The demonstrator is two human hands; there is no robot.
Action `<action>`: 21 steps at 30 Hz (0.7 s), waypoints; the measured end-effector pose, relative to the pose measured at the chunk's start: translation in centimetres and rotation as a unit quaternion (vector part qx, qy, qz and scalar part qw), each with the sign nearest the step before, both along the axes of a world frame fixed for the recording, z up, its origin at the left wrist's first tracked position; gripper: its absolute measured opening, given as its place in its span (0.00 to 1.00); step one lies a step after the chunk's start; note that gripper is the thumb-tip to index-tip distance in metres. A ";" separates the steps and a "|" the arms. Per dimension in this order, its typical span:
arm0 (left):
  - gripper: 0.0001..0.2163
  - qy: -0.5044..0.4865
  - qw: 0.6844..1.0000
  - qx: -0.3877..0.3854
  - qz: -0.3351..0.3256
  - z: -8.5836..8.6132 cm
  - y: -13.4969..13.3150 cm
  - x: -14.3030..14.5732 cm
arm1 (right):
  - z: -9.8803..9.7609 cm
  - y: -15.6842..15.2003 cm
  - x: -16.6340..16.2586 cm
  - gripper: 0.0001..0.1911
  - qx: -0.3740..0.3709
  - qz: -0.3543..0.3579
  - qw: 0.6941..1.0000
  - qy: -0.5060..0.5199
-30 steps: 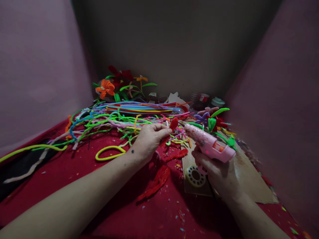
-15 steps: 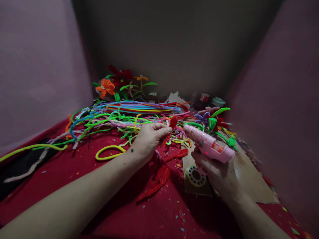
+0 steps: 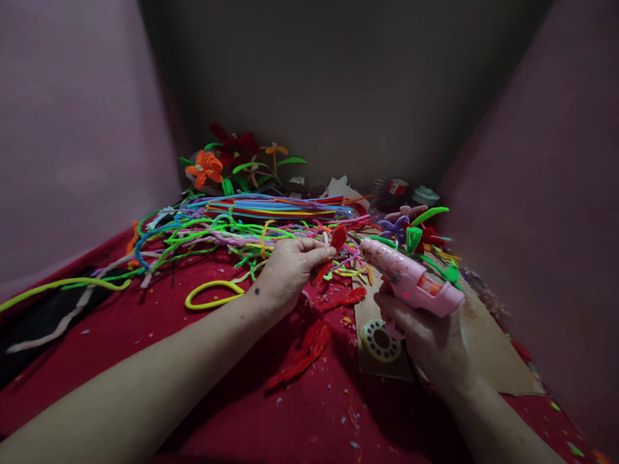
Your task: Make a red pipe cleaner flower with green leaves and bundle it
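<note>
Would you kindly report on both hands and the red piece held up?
Left hand pinching red piece. Right hand gripping glue gun, nozzle towards the piece. Tangled pipe cleaners beyond, nothing seen blocking nozzle.

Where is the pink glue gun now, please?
In the head view, the pink glue gun is right of centre, held in the right hand, its nozzle beside the red fuzzy piece.

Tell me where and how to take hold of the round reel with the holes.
Probably best by its outer rim, coming from the near left: the reel appears to lie flat on the board, so thumb and finger could pinch its edge. The right hand, holding the pink glue gun, crowds its right side.
</note>
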State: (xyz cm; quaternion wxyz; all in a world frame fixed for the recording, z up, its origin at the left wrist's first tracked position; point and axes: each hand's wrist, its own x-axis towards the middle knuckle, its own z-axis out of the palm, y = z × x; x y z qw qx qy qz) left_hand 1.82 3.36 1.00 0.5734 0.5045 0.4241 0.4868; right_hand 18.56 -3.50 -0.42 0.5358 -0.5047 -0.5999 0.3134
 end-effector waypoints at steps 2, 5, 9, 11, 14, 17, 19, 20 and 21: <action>0.06 0.000 1.000 0.001 -0.001 0.0 0.0 0.0 | 0.0 0.0 0.0 0.25 -0.004 -0.001 1.000 0.001; 0.06 -0.008 1.000 -0.002 0.000 -0.1 0.0 0.0 | 0.2 0.0 0.0 0.26 -0.009 0.019 1.000 0.002; 0.06 -0.022 1.000 -0.006 -0.002 0.0 0.0 0.0 | 0.5 0.0 -0.1 0.27 -0.004 0.032 0.999 -0.002; 0.06 -0.028 1.000 -0.010 -0.001 0.1 -0.1 0.1 | 0.5 0.0 -0.1 0.26 -0.004 0.034 0.999 -0.002; 0.06 -0.034 0.999 -0.012 -0.003 0.2 -0.1 0.1 | 0.5 0.0 -0.1 0.26 -0.007 0.040 0.999 -0.002; 0.06 -0.038 0.999 -0.008 -0.001 0.2 -0.1 0.0 | 0.6 0.0 -0.2 0.26 -0.007 0.042 0.999 -0.004; 0.06 -0.036 0.999 -0.002 -0.003 0.1 0.0 0.0 | 0.6 0.0 -0.2 0.26 -0.003 0.039 0.999 -0.006; 0.06 -0.035 0.999 0.002 -0.004 0.1 0.1 -0.1 | 0.6 0.0 -0.2 0.26 -0.003 0.040 0.999 -0.009; 0.06 -0.033 0.999 0.004 -0.005 0.0 0.1 -0.1 | 0.6 -0.1 -0.2 0.26 -0.002 0.039 0.999 -0.012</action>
